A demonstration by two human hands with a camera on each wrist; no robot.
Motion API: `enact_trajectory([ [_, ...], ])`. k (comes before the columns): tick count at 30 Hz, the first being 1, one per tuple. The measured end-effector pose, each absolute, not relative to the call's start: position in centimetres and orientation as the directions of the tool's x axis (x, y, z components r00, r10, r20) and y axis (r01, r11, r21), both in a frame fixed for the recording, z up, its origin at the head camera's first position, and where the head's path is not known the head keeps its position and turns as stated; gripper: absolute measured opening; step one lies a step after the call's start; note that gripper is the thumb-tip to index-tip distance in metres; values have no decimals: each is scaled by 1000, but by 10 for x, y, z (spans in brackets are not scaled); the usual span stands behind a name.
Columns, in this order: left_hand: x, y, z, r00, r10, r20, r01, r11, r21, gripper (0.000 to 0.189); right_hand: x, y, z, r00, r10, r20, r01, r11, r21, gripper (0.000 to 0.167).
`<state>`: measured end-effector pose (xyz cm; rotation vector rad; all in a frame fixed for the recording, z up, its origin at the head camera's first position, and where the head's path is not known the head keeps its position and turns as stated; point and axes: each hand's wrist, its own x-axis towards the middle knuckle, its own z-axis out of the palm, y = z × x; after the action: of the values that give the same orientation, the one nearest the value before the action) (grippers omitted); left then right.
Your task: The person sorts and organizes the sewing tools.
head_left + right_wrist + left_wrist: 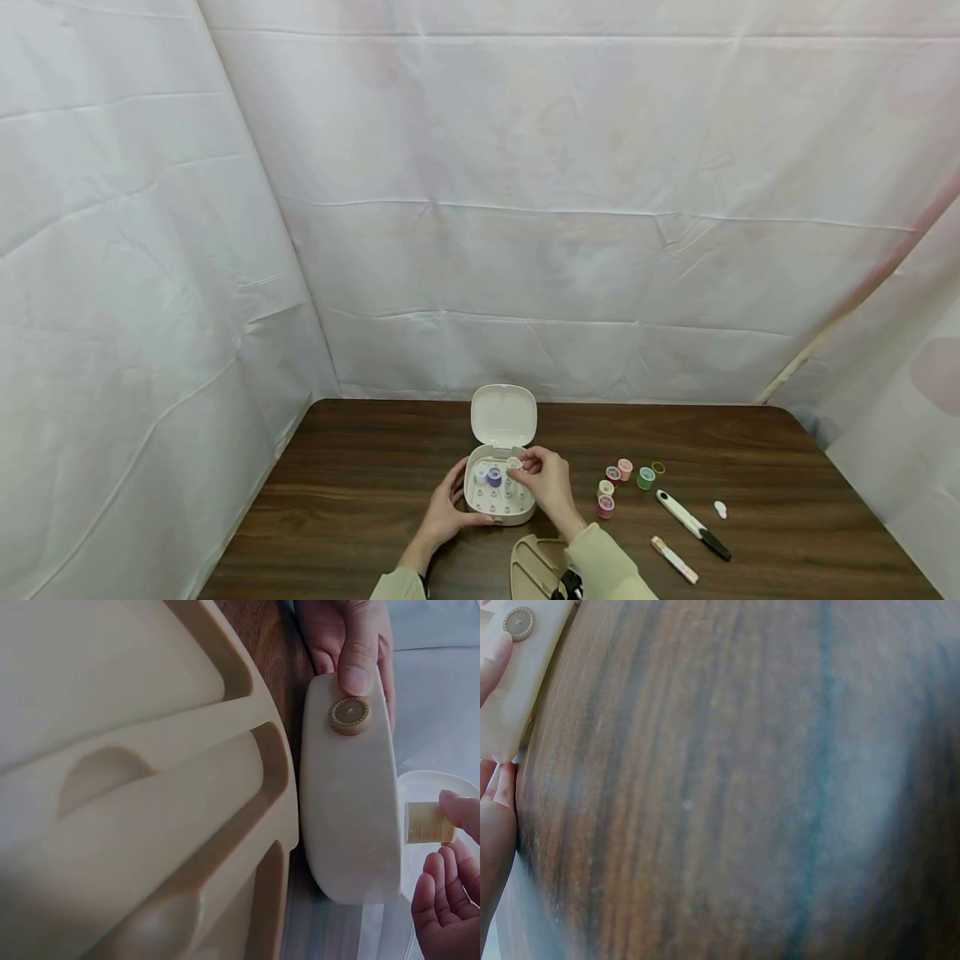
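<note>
Left hand (447,511) hugged the cream, rounded plastic box (516,519), its stiff-looking walls good for bracing; right hand (551,486) pinched a small, pale cylindrical spool (427,822) just above the box's top, probably light and slippery, best held by its upper end! Behind, the cream, rounded-square lid (504,415) stood raised.

Table (360,483): dark brown wood grain; occupies the lower part of the head frame and most of the left wrist frame. Sheet (525,208): white, creased; hangs across the top and down both sides. On the table, lower right: ring (658,462), yellowish; tool (692,523), white with black end, diagonal; stick (674,559), pale, below the tool; piece (721,509), white, small.
</note>
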<state>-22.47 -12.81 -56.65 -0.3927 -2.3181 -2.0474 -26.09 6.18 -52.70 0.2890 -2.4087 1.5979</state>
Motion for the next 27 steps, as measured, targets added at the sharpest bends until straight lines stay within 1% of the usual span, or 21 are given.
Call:
enact_trajectory([
  [14,-224,-129,-567,-969,172,179,199,109,974,100,-267,60,-539,-941,-70,332,-327,445,-834,20],
  [27,-224,-129,-567,-969,177,172,193,109,975,101,-268,57,-549,-895,-96,436,-418,523,-743,19],
])
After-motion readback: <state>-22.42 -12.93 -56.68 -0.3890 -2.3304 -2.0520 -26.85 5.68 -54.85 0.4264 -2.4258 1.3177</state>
